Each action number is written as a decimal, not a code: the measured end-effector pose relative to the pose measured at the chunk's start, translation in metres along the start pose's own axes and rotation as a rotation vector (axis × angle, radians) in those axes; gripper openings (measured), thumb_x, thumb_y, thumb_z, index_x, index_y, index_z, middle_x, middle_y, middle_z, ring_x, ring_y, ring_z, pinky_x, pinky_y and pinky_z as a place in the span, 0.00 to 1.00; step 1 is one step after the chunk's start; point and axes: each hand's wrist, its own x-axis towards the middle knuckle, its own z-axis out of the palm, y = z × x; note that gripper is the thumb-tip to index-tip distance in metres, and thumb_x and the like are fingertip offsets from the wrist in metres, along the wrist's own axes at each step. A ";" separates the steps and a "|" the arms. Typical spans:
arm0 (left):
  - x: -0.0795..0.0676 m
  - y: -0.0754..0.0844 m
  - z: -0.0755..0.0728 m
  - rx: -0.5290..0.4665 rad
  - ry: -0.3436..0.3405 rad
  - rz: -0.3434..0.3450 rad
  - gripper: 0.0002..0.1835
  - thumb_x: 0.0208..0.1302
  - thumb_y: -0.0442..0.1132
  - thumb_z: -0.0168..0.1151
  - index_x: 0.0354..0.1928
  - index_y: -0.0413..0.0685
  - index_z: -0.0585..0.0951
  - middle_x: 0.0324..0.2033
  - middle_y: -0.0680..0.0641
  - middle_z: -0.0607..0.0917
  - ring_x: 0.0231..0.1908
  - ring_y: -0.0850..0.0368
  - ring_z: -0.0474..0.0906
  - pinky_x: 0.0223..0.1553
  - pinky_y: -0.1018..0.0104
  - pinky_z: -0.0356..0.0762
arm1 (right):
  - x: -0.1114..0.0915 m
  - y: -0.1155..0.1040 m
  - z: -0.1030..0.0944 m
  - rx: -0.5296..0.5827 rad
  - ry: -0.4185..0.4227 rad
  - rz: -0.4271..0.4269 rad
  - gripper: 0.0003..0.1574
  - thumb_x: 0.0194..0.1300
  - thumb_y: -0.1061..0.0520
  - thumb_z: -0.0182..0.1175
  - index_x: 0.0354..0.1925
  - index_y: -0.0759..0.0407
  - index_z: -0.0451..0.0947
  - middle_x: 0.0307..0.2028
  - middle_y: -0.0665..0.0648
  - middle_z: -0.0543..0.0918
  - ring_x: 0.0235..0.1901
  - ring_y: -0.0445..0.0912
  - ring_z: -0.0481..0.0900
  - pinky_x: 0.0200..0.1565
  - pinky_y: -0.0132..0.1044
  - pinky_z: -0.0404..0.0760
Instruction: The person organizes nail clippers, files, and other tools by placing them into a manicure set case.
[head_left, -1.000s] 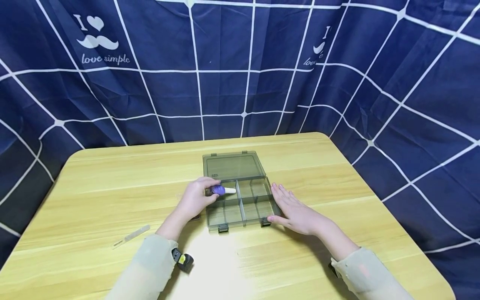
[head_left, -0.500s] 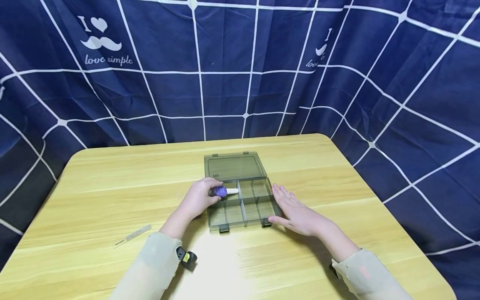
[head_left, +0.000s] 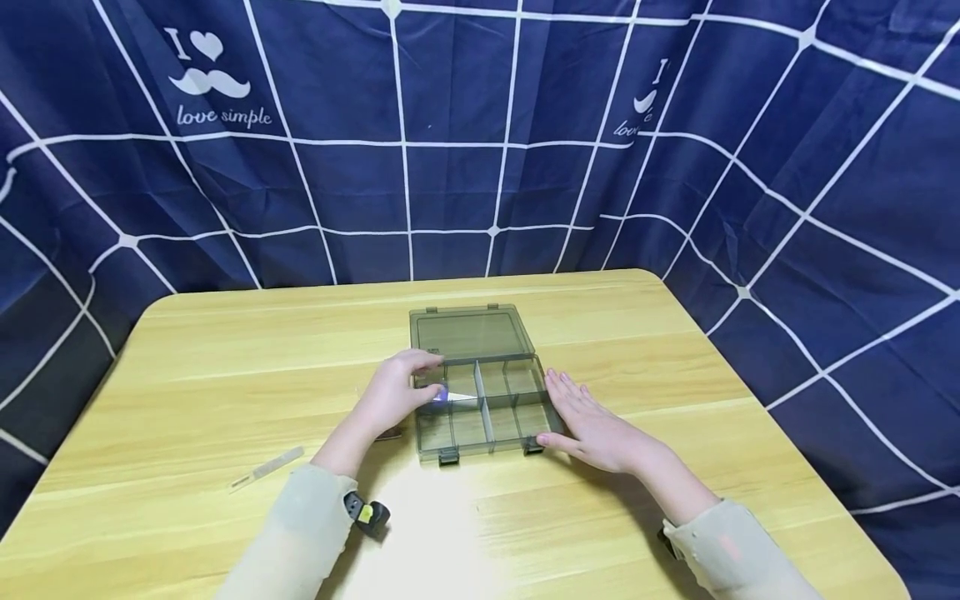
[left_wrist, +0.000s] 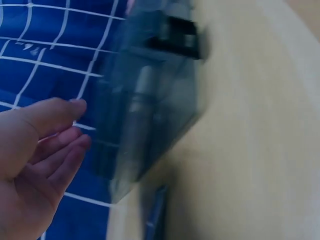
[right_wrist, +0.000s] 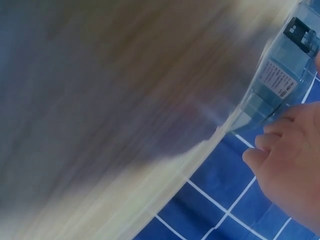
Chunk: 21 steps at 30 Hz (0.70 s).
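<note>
A grey see-through compartment box [head_left: 483, 446] lies on the table with its lid [head_left: 472, 333] folded back. Inside its back left compartment rests a small purple bottle with a long white cap [head_left: 442, 394], partly hidden by my left thumb. My left hand [head_left: 393, 387] hovers over the box's left edge, thumb and fingertips apart with nothing between them. In the left wrist view a blurred tapered shape [left_wrist: 137, 117] shows through the box wall. My right hand [head_left: 592, 425] rests along the box's right side, fingers straight and thumb near the front right latch [head_left: 533, 447].
A slim flat strip [head_left: 266, 468], whitish and partly clear, lies on the table [head_left: 247, 367] left of my left forearm. Some dark thing [head_left: 390, 433] sits beside my left wrist, mostly hidden. A blue checked curtain [head_left: 450, 183] hangs behind the table.
My left hand has let go of the purple bottle, which now lies lower in the back left compartment. The left fingers have spread apart. The right hand stays against the box.
</note>
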 end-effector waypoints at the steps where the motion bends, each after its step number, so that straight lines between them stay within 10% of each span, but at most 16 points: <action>1: -0.002 0.000 -0.004 -0.014 0.016 0.009 0.24 0.56 0.34 0.69 0.56 0.39 0.78 0.51 0.42 0.80 0.50 0.46 0.77 0.53 0.53 0.74 | 0.000 0.000 0.000 0.003 0.000 -0.001 0.58 0.68 0.30 0.44 0.73 0.69 0.38 0.73 0.66 0.40 0.71 0.60 0.39 0.68 0.55 0.43; 12: -0.052 -0.001 -0.077 -0.024 0.231 0.032 0.21 0.58 0.38 0.69 0.53 0.42 0.81 0.51 0.44 0.82 0.49 0.45 0.79 0.55 0.57 0.73 | 0.002 0.001 0.000 0.017 0.004 -0.006 0.58 0.68 0.30 0.45 0.73 0.69 0.37 0.73 0.67 0.40 0.71 0.61 0.39 0.68 0.57 0.43; 21: -0.112 -0.023 -0.107 -0.058 0.301 -0.055 0.19 0.58 0.36 0.69 0.53 0.47 0.82 0.50 0.47 0.83 0.51 0.72 0.74 0.53 0.82 0.66 | 0.003 0.001 0.002 0.013 -0.004 -0.003 0.58 0.68 0.30 0.45 0.73 0.68 0.36 0.73 0.66 0.39 0.72 0.60 0.38 0.68 0.56 0.44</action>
